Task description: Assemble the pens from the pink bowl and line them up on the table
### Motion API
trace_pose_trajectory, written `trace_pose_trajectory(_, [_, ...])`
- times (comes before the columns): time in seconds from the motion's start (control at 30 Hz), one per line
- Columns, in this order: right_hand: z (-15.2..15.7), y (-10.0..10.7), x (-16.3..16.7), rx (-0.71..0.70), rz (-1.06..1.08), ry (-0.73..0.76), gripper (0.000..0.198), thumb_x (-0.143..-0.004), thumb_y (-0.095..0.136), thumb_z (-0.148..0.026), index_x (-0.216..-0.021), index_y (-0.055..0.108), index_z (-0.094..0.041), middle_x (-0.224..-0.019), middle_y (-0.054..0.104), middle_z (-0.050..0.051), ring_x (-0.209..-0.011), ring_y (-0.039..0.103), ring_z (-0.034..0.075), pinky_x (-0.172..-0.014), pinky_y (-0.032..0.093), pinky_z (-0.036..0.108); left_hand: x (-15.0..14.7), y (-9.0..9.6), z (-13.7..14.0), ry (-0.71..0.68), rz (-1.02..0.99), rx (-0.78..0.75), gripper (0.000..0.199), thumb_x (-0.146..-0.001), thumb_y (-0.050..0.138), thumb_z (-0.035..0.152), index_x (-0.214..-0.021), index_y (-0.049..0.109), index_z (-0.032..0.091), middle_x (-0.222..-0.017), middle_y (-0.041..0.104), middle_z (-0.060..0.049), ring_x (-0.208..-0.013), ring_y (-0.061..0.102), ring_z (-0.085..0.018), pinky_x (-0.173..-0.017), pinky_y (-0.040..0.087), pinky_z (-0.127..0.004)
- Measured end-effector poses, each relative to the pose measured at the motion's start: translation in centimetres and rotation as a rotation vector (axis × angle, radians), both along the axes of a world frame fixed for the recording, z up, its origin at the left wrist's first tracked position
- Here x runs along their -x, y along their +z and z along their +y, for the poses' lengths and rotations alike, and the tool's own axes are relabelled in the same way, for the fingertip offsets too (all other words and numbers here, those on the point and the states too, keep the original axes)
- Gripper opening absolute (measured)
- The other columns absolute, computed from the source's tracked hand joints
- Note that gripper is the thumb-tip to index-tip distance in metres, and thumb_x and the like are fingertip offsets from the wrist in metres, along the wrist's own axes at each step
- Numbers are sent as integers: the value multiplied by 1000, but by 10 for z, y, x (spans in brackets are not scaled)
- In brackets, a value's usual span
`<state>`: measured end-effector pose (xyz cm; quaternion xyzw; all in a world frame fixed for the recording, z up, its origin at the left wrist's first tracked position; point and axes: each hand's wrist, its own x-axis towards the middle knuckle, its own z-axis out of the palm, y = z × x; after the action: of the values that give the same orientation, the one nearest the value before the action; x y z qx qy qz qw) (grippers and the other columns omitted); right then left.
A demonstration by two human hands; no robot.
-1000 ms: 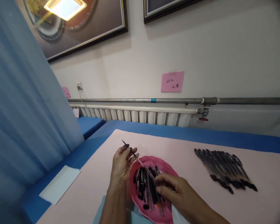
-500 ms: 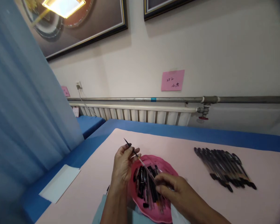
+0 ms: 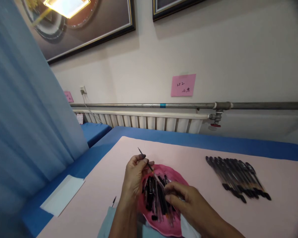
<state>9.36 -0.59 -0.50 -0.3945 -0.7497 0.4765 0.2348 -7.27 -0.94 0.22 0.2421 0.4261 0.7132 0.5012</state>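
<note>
My left hand (image 3: 134, 175) pinches a thin dark pen refill (image 3: 141, 151) with its tip pointing up and left. The refill's lower end lines up with a clear pen barrel (image 3: 158, 180), which the closed fingers of my right hand (image 3: 188, 201) hold. Whether the refill sits inside the barrel is too small to tell. Both hands are over a pink scalloped bowl (image 3: 180, 174) that holds clear pen barrels and black pen parts (image 3: 151, 191). Off to the right, a row of capped black-and-clear pens (image 3: 238, 178) lies side by side on the pink sheet (image 3: 109, 172).
The pink sheet covers a blue bed (image 3: 139, 131). Folded white paper (image 3: 63, 195) lies at the left, beside a blue curtain (image 3: 34, 125). A dark pen tip (image 3: 114, 200) sticks up by the light-blue cloth (image 3: 104, 221). Behind are a radiator (image 3: 149, 122) and pipe (image 3: 183, 105).
My left hand has shifted slightly right and down with the refill, nearer to my right hand. Less of the length between the two hands shows. My right hand is nearly still.
</note>
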Motion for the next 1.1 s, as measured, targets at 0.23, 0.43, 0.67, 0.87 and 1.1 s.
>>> trace_pose_trajectory(0.23, [2,2,-4,12,88,-72,15,-76,49,-23,-82,63,-20,-78,67,0,-76,61,17,-70,47,27,-3,-1,-4,-333,223,88,26,-64,70,32,-78,59,12,-78,63,-4,-72,61,-14,-71,47,-27])
trace_pose_trajectory(0.43, [-4,3,-23,66,173,-187,17,-73,57,-30,-84,66,-20,-81,68,2,-81,61,19,-73,47,28,1,-2,-7,-349,548,173,20,-72,58,36,-70,54,16,-60,55,2,-54,51,-10,-55,41,-24])
trace_pose_trajectory(0.67, [-16,-25,-62,176,291,-452,22,-68,64,-36,-82,64,-19,-58,60,-2,-49,52,13,-46,40,24,-4,1,-24,-713,1357,297,7,-61,54,19,-64,60,18,-64,60,-1,-57,52,-15,-49,34,-25])
trace_pose_trajectory(0.87, [-21,-25,-65,224,366,-421,18,-72,62,-35,-83,61,-21,-47,52,-6,-40,45,10,-43,34,23,-15,1,-23,-716,1512,308,22,-62,53,16,-79,67,18,-80,69,-7,-72,62,-22,-56,40,-27])
trace_pose_trajectory(1.1, [-23,-18,-64,206,361,-395,14,-73,60,-31,-83,61,-20,-48,53,-6,-39,44,9,-43,33,24,-51,-10,-15,-691,1770,231,30,-68,49,12,-90,69,15,-98,68,-15,-90,62,-29,-76,44,-35])
